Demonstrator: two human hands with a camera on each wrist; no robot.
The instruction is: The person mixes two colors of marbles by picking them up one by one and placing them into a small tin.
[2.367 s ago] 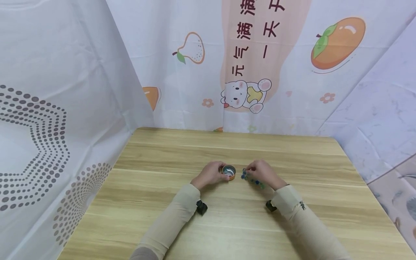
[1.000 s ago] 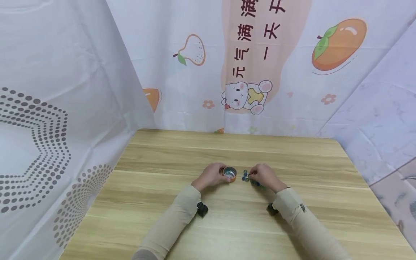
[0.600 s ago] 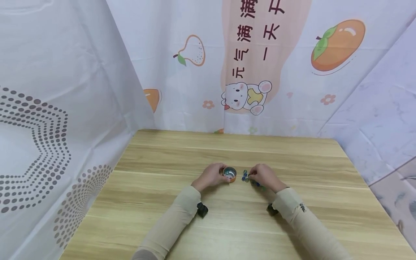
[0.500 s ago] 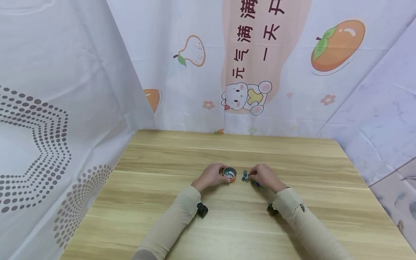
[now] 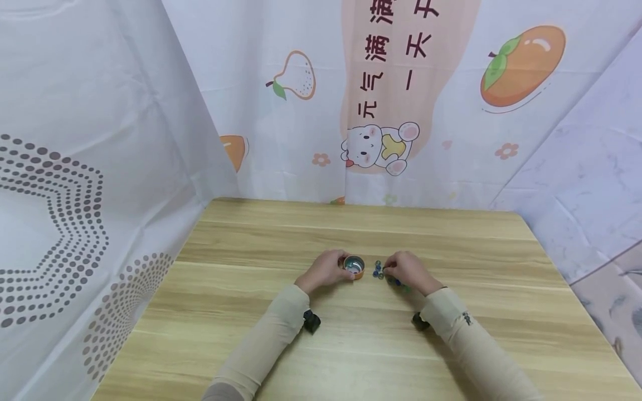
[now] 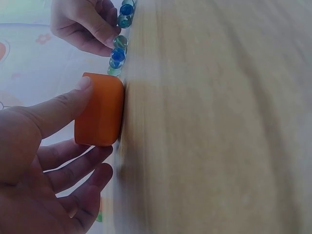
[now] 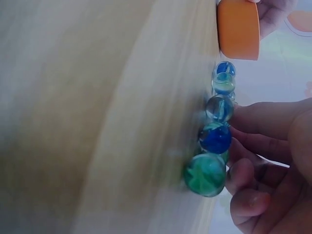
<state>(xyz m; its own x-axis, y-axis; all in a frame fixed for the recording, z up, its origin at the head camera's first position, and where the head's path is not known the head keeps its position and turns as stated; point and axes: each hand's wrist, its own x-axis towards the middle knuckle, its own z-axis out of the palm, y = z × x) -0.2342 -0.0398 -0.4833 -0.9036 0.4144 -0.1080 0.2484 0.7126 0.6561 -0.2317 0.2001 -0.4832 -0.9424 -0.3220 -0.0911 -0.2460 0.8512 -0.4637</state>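
Observation:
My left hand [image 5: 328, 269] grips a small round orange tin [image 6: 100, 109] by its side, thumb on one side and fingers on the other. It stands on the table with its open top up and a shiny inside, where small bluish spots show. Right of it lie several glass marbles [image 7: 219, 108], blue, green and clear with swirls. My right hand [image 5: 408, 272] is among them, thumb and index finger close together and the other fingers curled. Its fingertips are partly hidden behind marbles in the right wrist view; I cannot tell whether they pinch one. A green marble [image 7: 205, 175] lies nearest that camera.
The wooden table [image 5: 361, 356] runs out to both sides and toward me. Behind it hangs a white printed curtain [image 5: 296, 178], close to the far edge. A dotted cloth [image 5: 150, 211] hangs along the left side. Black wrist cameras [image 5: 311, 321] sit under both sleeves.
Since the oldest frame, my right hand has shifted slightly toward me and right, uncovering more of the nearer marbles. In the last second both hands have stayed in place; the head view tilts slightly.

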